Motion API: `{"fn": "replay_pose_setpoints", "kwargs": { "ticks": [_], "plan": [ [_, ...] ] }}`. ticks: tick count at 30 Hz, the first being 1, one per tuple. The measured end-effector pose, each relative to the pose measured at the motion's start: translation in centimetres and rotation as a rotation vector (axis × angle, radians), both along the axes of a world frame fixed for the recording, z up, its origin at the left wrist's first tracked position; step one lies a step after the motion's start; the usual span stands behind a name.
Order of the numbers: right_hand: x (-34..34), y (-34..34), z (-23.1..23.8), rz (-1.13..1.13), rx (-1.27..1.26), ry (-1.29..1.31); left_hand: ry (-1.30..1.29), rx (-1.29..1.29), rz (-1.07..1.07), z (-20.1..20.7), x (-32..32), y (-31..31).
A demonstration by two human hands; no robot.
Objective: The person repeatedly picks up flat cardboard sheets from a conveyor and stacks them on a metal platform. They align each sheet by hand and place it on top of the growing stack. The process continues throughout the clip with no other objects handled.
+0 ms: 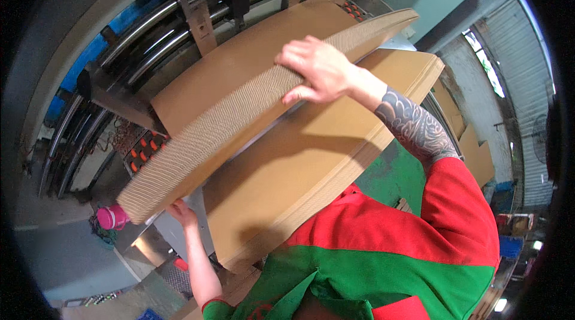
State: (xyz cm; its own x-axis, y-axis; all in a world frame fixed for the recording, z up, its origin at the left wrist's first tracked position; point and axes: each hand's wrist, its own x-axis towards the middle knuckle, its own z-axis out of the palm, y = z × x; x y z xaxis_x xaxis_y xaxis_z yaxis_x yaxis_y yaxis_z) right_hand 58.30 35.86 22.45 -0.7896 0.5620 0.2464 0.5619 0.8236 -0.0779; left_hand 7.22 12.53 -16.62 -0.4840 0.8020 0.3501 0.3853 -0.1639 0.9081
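A thick stack of corrugated cardboard sheets [218, 119] stands tilted on edge in front of me, its fluted edges facing up. My right hand [317, 71] grips the top edge near the middle, with the thumb on the near side and the fingers over the flutes. Down at the stack's left end, my left hand [182, 213] holds its lower near side; the fingertips are partly hidden beneath it. Between the stack and my body lies a second pile of cardboard sheets [287, 182], flat. Behind the held stack, a brown cardboard sheet [251, 50] leans against the machine.
The machine's metal rails [150, 23] and upright brackets [196, 17] run along the far side. Orange-and-black rollers [147, 149] show at the left, near a pink container [112, 217]. More cardboard [476, 155] leans at the right by a wall.
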Motion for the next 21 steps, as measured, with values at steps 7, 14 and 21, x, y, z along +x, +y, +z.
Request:
{"fn": "replay_pose_setpoints", "kwargs": {
  "ticks": [7, 14, 21],
  "plan": [
    [14.4, 4.7, 0.8, -0.385, 0.784, 1.024, 0.153, 0.272, 0.332, 14.1, 3.2, 9.2],
    [28.1, 10.1, -25.0, -1.712, -0.361, 1.253, -0.023, 0.348, 0.206, 26.5, 5.6, 12.8],
    [24.0, 15.8, -39.2, -0.863, -1.229, 2.398, -0.208, 0.236, 0.257, 28.7, 6.0, 11.5]
  ]
}}
